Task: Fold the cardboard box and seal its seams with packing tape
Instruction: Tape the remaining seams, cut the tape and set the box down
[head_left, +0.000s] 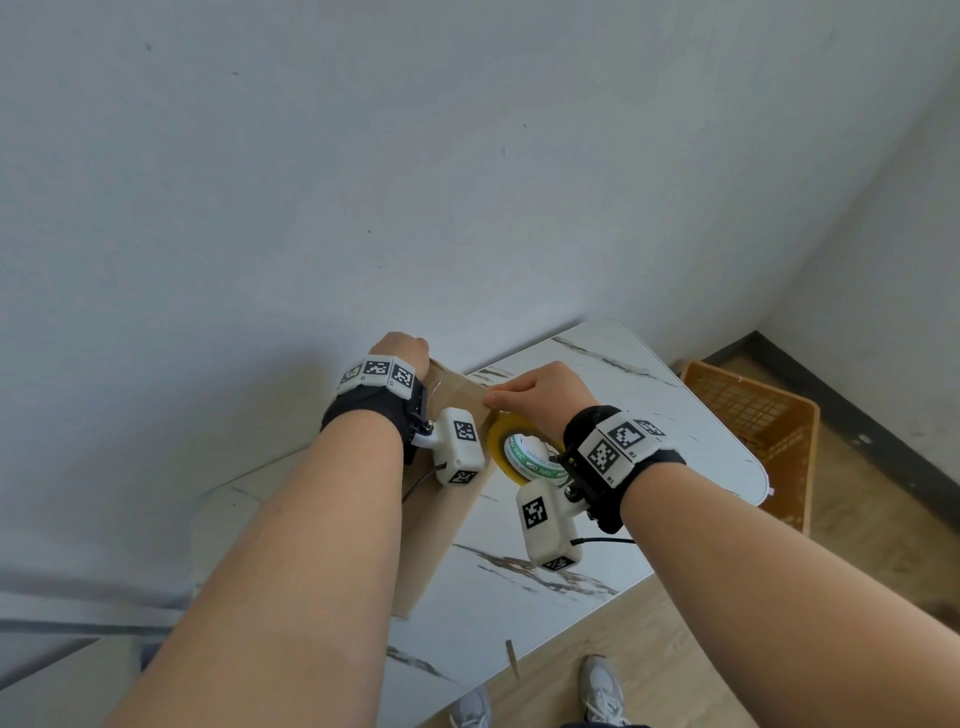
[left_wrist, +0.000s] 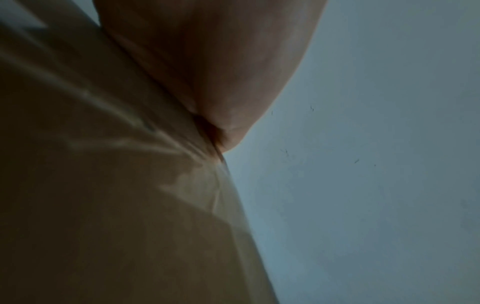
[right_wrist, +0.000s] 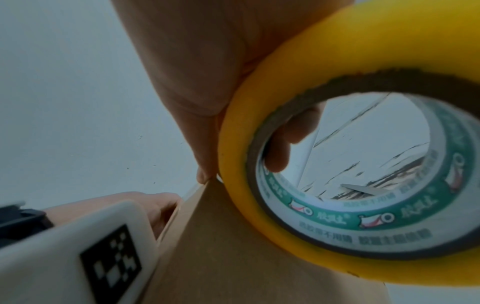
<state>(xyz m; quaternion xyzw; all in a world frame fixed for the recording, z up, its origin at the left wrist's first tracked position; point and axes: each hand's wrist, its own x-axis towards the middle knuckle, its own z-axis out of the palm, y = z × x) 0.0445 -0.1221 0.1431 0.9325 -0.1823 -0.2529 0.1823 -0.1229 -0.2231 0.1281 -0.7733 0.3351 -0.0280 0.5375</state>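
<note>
A brown cardboard box (head_left: 447, 525) stands on the table with its top tilted toward me. My left hand (head_left: 400, 351) sits at the box's far top edge, and in the right wrist view its fingers (right_wrist: 158, 203) curl over that edge. The left wrist view shows the palm (left_wrist: 221, 61) against shiny taped cardboard (left_wrist: 103, 185). My right hand (head_left: 540, 389) holds a yellow roll of packing tape (head_left: 501, 441) against the box's top right corner. Its fingers (right_wrist: 285, 144) pass through the roll's core (right_wrist: 259, 102), and a fingertip (right_wrist: 203, 176) touches the corner of the box (right_wrist: 233, 257).
The box stands on a white marble-patterned table (head_left: 597, 374) close to a pale wall. An orange plastic crate (head_left: 753, 431) is on the wooden floor to the right. A small wooden stick (head_left: 513, 660) lies at the table's near edge, above my shoes (head_left: 602, 691).
</note>
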